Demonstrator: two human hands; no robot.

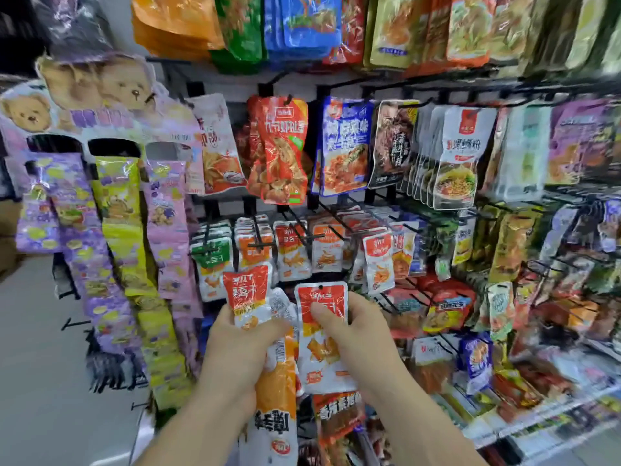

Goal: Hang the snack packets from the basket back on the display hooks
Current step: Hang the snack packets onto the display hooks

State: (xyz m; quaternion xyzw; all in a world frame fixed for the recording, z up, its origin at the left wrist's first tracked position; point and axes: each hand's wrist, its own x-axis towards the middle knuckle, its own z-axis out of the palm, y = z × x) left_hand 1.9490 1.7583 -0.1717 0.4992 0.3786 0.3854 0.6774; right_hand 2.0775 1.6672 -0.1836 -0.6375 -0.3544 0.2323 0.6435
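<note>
Head view: right hand (353, 334) pinches one packet (323, 348), left hand (242, 344) grips spares (247, 290); next, thread its hole (321, 287) onto a hook (262, 245)

The light is bright and even; I see glare on glossy packets (279, 149), and the edges blur and bend.

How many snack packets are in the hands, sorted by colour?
Red-topped packets: 2, one in the left hand, one in the right hand
White packet, back showing: 1
Long orange packet: 1
Total: 4 visible
</note>
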